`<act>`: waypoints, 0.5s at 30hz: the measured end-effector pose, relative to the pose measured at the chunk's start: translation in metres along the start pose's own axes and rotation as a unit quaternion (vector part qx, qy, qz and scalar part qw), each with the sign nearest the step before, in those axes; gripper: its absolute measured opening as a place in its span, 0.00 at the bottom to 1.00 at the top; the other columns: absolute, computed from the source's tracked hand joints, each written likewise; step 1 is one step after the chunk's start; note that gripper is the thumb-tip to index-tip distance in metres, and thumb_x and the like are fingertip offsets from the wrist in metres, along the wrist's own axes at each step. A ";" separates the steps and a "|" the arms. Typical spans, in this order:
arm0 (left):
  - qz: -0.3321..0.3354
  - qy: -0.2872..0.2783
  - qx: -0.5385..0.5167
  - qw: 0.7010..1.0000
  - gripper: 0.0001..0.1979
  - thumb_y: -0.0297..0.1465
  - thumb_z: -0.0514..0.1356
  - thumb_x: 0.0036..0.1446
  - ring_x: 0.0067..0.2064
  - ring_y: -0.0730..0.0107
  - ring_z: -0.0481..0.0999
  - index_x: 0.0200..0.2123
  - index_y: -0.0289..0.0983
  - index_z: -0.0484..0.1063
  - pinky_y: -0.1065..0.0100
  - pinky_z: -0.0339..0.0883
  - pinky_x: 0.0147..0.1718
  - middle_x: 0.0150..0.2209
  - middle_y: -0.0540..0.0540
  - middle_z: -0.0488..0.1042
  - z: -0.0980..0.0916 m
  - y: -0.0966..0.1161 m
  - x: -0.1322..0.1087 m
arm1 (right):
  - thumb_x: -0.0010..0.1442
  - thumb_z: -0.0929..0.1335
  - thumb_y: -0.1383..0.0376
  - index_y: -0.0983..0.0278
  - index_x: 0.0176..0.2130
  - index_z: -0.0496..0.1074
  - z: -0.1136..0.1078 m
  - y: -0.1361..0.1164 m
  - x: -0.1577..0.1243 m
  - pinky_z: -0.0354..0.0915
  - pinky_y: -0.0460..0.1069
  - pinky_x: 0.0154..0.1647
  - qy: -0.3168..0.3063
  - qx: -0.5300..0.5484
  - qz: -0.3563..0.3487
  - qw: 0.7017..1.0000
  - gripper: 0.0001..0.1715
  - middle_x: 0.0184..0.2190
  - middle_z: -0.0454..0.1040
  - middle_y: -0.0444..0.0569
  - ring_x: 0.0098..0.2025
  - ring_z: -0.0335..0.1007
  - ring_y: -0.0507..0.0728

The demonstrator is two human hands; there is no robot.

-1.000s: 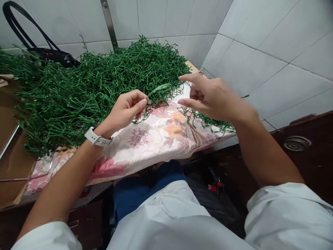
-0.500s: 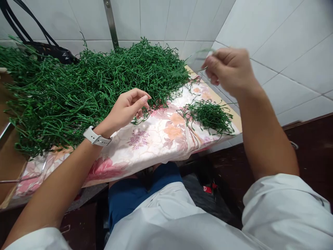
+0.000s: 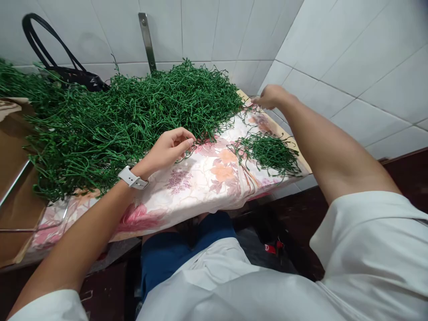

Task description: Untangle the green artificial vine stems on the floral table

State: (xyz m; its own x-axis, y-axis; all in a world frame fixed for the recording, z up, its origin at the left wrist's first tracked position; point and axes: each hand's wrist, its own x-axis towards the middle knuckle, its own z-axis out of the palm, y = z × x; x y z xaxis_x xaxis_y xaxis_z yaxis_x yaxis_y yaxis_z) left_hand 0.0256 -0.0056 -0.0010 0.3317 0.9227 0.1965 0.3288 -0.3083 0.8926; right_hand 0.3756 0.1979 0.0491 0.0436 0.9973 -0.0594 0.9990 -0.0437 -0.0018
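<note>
Right of the pile (image 3: 150, 111), I'd release gently with my right hand (image 3: 271, 96) (grip unclear), my left hand (image 3: 174, 145) loosely curled, fingertips parted, at its front edge.

Counter (image 3: 200, 185): we see its top lit brightest around the middle, seemingly from above.
Green stems (image 3: 160, 109): we make them out fairly sharply, with dark shade between strands.
Tiled wall (image 3: 354, 76): we find it dimmer, greyish, darkest at top right.
Underneath: we lose detail in near-black shadow.
White sleeves (image 3: 374, 240): we notice wide-angle stretching.
</note>
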 end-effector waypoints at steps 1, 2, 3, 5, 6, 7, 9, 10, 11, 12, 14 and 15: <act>-0.002 -0.003 0.003 1.000 0.07 0.32 0.61 0.66 0.25 0.81 0.68 0.40 0.34 0.73 0.76 0.65 0.24 0.30 0.50 0.72 0.000 0.000 0.000 | 0.74 0.66 0.51 0.80 0.42 0.79 0.002 -0.004 0.001 0.62 0.53 0.42 -0.020 -0.008 0.003 1.000 0.31 0.37 0.79 0.65 0.33 0.66 0.53; -0.003 -0.006 0.005 1.000 0.07 0.33 0.61 0.66 0.25 0.80 0.68 0.40 0.34 0.73 0.75 0.64 0.24 0.30 0.50 0.72 0.001 0.000 0.000 | 0.75 0.65 0.50 0.80 0.43 0.79 0.003 -0.008 0.001 0.61 0.54 0.42 -0.034 -0.017 0.006 0.999 0.33 0.38 0.79 0.65 0.33 0.65 0.53; -0.003 -0.008 0.008 1.000 0.08 0.34 0.61 0.66 0.25 0.80 0.68 0.40 0.34 0.73 0.75 0.64 0.24 0.30 0.50 0.72 0.001 0.001 -0.001 | 0.76 0.63 0.50 0.81 0.44 0.78 0.004 -0.011 0.002 0.60 0.55 0.43 -0.045 -0.026 0.004 0.999 0.34 0.40 0.78 0.66 0.34 0.64 0.53; 0.005 -0.006 0.027 1.000 0.09 0.35 0.60 0.65 0.25 0.78 0.68 0.40 0.34 0.73 0.73 0.64 0.25 0.30 0.50 0.72 0.000 0.002 -0.001 | 0.79 0.58 0.50 0.80 0.47 0.76 0.007 -0.019 0.003 0.60 0.55 0.43 -0.079 -0.037 -0.007 0.996 0.35 0.42 0.77 0.66 0.35 0.63 0.53; 0.014 -0.003 0.043 0.999 0.09 0.35 0.60 0.65 0.26 0.78 0.68 0.40 0.34 0.73 0.73 0.63 0.25 0.29 0.50 0.72 0.000 0.002 -0.001 | 0.79 0.58 0.50 0.79 0.47 0.76 0.009 -0.023 0.002 0.60 0.55 0.43 -0.104 -0.041 -0.014 0.994 0.35 0.42 0.76 0.64 0.35 0.63 0.53; 0.025 0.004 0.062 0.998 0.09 0.36 0.60 0.65 0.26 0.77 0.67 0.40 0.35 0.74 0.72 0.61 0.26 0.28 0.50 0.72 -0.001 0.002 -0.001 | 0.78 0.60 0.49 0.77 0.46 0.76 0.012 -0.027 0.000 0.60 0.54 0.43 -0.132 -0.044 -0.019 0.990 0.34 0.40 0.76 0.62 0.35 0.63 0.53; 0.049 0.022 0.101 0.993 0.09 0.35 0.59 0.64 0.27 0.76 0.66 0.39 0.35 0.74 0.71 0.58 0.27 0.26 0.51 0.71 -0.001 0.002 -0.001 | 0.77 0.63 0.49 0.75 0.40 0.76 0.016 -0.036 -0.004 0.61 0.54 0.42 -0.180 -0.046 -0.026 0.982 0.32 0.34 0.74 0.57 0.34 0.63 0.53; 0.058 0.033 0.117 0.991 0.08 0.34 0.59 0.64 0.26 0.76 0.65 0.39 0.35 0.74 0.71 0.57 0.27 0.26 0.51 0.71 -0.001 0.001 -0.001 | 0.76 0.64 0.49 0.74 0.38 0.76 0.017 -0.040 -0.007 0.62 0.53 0.42 -0.193 -0.046 -0.030 0.980 0.31 0.31 0.73 0.55 0.34 0.63 0.53; 0.065 0.043 0.129 0.989 0.08 0.33 0.59 0.64 0.26 0.76 0.64 0.38 0.35 0.75 0.70 0.56 0.28 0.25 0.52 0.70 -0.001 0.000 -0.001 | 0.76 0.64 0.49 0.73 0.37 0.75 0.016 -0.042 -0.010 0.63 0.53 0.43 -0.197 -0.043 -0.039 0.979 0.31 0.30 0.73 0.54 0.35 0.64 0.53; 0.070 0.052 0.139 0.986 0.07 0.33 0.58 0.64 0.26 0.76 0.63 0.38 0.35 0.75 0.70 0.55 0.28 0.25 0.52 0.70 -0.001 -0.001 -0.001 | 0.76 0.64 0.48 0.72 0.37 0.75 0.013 -0.043 -0.012 0.63 0.52 0.44 -0.195 -0.038 -0.052 0.979 0.31 0.30 0.73 0.54 0.36 0.65 0.54; 0.081 0.064 0.153 0.983 0.07 0.31 0.58 0.64 0.25 0.76 0.62 0.38 0.35 0.75 0.69 0.55 0.29 0.24 0.53 0.69 -0.001 -0.003 -0.001 | 0.76 0.64 0.46 0.71 0.38 0.75 0.003 -0.043 -0.015 0.64 0.52 0.46 -0.178 -0.032 -0.077 0.980 0.31 0.32 0.74 0.54 0.40 0.67 0.55; 0.085 0.065 0.158 0.982 0.07 0.31 0.58 0.64 0.25 0.77 0.61 0.38 0.35 0.75 0.69 0.54 0.29 0.24 0.54 0.68 -0.001 -0.004 -0.002 | 0.75 0.64 0.45 0.70 0.38 0.75 -0.004 -0.042 -0.016 0.64 0.52 0.47 -0.164 -0.024 -0.097 0.981 0.31 0.32 0.75 0.55 0.40 0.68 0.55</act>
State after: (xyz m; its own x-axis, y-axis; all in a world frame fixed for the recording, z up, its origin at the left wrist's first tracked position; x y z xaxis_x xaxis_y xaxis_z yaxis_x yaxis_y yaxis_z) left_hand 0.0225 -0.0056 -0.0045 0.2972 0.8669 0.4002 0.5435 -0.4982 0.6756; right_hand 0.3334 0.1842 0.0541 -0.1444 0.9134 -0.3806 0.9876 0.1567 0.0014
